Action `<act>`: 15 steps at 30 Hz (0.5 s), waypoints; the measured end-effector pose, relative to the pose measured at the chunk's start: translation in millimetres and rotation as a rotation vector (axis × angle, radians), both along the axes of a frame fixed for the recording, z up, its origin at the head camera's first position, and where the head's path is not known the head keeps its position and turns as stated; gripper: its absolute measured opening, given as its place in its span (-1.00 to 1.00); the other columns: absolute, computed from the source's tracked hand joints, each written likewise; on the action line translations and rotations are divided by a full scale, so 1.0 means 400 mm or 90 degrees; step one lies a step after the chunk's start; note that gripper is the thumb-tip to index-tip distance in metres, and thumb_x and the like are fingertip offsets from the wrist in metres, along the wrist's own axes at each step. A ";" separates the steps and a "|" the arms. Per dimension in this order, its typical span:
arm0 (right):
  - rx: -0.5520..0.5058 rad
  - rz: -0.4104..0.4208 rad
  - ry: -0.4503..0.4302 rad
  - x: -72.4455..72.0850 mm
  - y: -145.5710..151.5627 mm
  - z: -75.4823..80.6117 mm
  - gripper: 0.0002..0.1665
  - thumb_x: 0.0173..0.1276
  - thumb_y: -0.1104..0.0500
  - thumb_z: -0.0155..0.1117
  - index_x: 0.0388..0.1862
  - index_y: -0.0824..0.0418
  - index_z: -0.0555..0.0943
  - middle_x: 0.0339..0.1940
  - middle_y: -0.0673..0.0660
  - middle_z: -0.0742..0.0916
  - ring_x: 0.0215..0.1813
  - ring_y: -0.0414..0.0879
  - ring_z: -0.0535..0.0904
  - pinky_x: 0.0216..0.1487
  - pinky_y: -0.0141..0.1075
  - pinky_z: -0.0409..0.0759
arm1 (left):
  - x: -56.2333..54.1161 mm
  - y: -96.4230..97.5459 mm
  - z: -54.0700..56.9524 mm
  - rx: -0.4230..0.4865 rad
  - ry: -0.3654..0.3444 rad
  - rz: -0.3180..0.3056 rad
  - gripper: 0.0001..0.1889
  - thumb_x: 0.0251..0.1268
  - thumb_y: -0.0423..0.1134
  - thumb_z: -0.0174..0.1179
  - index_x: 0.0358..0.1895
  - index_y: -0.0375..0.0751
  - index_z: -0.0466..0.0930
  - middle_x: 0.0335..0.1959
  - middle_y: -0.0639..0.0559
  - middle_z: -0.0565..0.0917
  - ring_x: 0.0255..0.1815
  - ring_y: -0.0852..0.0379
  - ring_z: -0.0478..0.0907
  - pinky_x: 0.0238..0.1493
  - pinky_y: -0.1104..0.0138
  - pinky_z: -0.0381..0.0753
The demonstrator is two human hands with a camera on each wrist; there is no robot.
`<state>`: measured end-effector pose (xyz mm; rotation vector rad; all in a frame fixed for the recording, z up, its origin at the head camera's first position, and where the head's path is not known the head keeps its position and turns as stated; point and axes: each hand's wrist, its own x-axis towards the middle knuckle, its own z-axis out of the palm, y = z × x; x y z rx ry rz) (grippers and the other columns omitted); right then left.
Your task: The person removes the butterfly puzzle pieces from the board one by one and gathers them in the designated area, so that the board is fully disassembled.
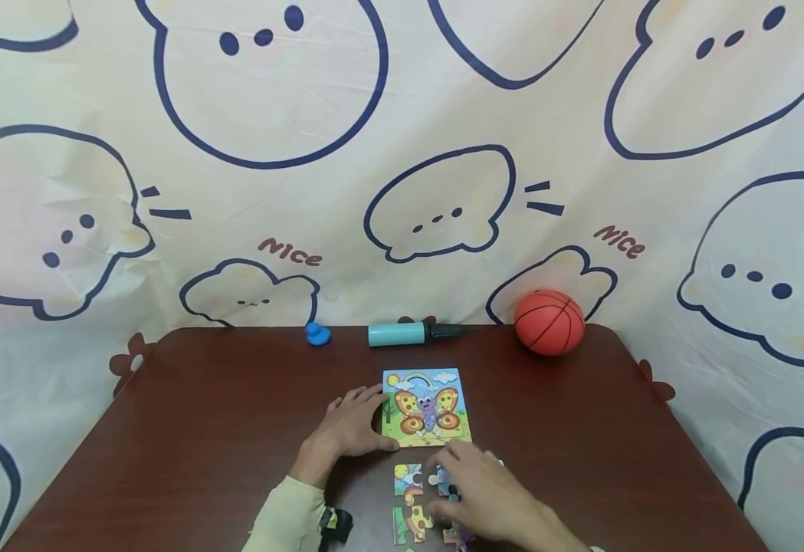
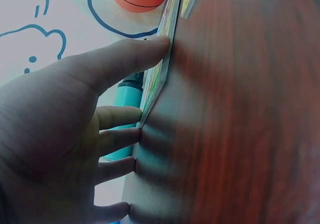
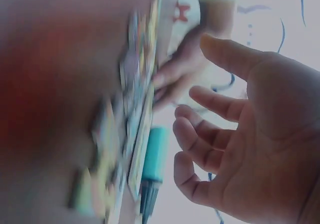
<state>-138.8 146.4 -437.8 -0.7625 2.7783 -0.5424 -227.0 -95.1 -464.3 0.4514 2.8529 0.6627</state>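
Note:
A square puzzle board (image 1: 402, 429) with a butterfly picture lies on the table. My left hand (image 1: 353, 425) rests at its left side, thumb on the near-left corner and fingers spread; in the left wrist view the thumb (image 2: 135, 54) touches the board's edge (image 2: 157, 82). Nearer to me lie loose jigsaw pieces, among them one with a yellow sun (image 1: 405, 477) and one with a spotted yellow pattern (image 1: 418, 521). Over these pieces hovers my right hand (image 1: 480, 487), hiding some of them. Its fingers bend loosely around nothing in the right wrist view, where the pieces (image 3: 100, 184) are blurred.
Along the far edge of the brown table (image 1: 236, 414) are a small blue object (image 1: 317, 334), a teal hand pump (image 1: 398, 334) with a black end and a red basketball (image 1: 549, 322). Behind them hangs a cream cloth (image 1: 333, 207) with cartoon outlines.

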 end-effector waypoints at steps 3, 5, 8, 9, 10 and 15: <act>0.001 -0.046 0.032 -0.041 0.018 -0.001 -0.38 0.18 -0.27 0.35 0.14 -0.01 0.56 -0.04 -0.07 0.56 -0.07 -0.20 0.44 -0.11 -0.15 0.48 | 0.001 0.001 -0.003 -0.005 0.000 0.000 -0.07 -0.09 0.26 0.40 0.40 -0.07 0.35 0.49 -0.06 0.28 0.51 -0.20 0.12 0.40 -0.26 0.07; 0.001 -0.070 0.047 -0.068 0.029 -0.006 -0.32 0.20 -0.25 0.34 0.20 0.07 0.54 -0.01 -0.02 0.56 -0.06 -0.16 0.43 -0.09 -0.13 0.50 | 0.000 0.001 -0.004 -0.008 0.001 0.001 -0.07 -0.09 0.26 0.40 0.39 -0.07 0.36 0.49 -0.06 0.28 0.51 -0.20 0.12 0.40 -0.26 0.07; -0.002 -0.089 0.057 -0.103 0.043 -0.021 -0.32 0.23 -0.20 0.34 0.24 0.13 0.52 -0.05 0.01 0.55 -0.11 -0.15 0.40 -0.16 -0.18 0.47 | 0.001 0.003 -0.003 -0.008 -0.001 -0.003 -0.07 -0.08 0.26 0.40 0.40 -0.07 0.35 0.49 -0.05 0.28 0.50 -0.20 0.12 0.40 -0.26 0.07; -0.003 -0.093 0.057 -0.114 0.046 -0.026 -0.33 0.24 -0.18 0.34 0.24 0.13 0.53 -0.06 0.00 0.54 -0.13 -0.15 0.39 -0.18 -0.21 0.45 | 0.002 0.004 -0.002 -0.007 -0.002 -0.004 -0.07 -0.08 0.26 0.40 0.40 -0.08 0.35 0.49 -0.06 0.28 0.50 -0.20 0.12 0.40 -0.26 0.07; -0.003 -0.094 0.060 -0.123 0.048 -0.032 -0.35 0.24 -0.17 0.34 0.23 0.12 0.53 -0.07 -0.01 0.54 -0.14 -0.16 0.38 -0.20 -0.22 0.44 | 0.002 0.004 -0.001 -0.005 -0.003 -0.006 -0.07 -0.07 0.26 0.40 0.40 -0.08 0.35 0.49 -0.06 0.28 0.50 -0.21 0.12 0.40 -0.26 0.07; -0.005 -0.081 0.070 -0.162 0.040 -0.053 -0.48 0.28 -0.11 0.33 0.15 0.08 0.60 -0.09 -0.02 0.56 -0.16 -0.17 0.38 -0.19 -0.25 0.44 | 0.004 0.005 0.004 -0.006 -0.006 -0.004 -0.08 -0.07 0.25 0.40 0.40 -0.08 0.35 0.49 -0.06 0.27 0.50 -0.21 0.12 0.40 -0.26 0.06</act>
